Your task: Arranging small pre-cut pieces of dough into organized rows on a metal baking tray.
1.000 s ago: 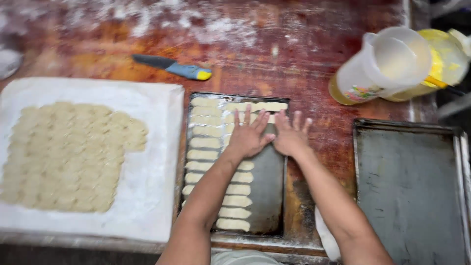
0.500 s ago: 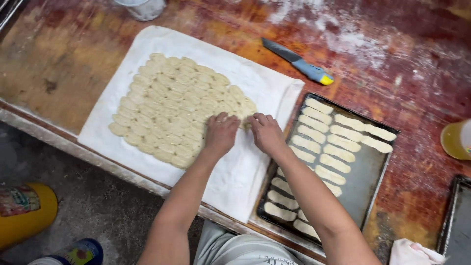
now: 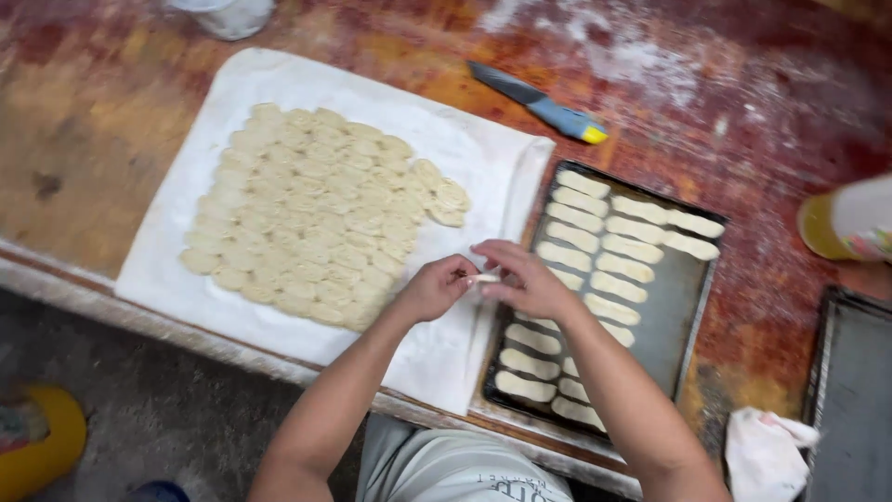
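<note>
A blue-handled knife [image 3: 544,105] lies at the far side of the worn red table [image 3: 762,130], with a white rag [image 3: 764,444] near the right edge. Half a second ago both hands pressed on the dough sheet; now they have lifted and meet over the white cloth [image 3: 279,84]. The left hand [image 3: 435,286] and right hand [image 3: 522,279] pinch one small dough piece [image 3: 483,277] between their fingertips. The dark baking tray [image 3: 683,307] just right of them holds rows of shaped pieces; another tray [image 3: 850,400] sits farther right.
</note>
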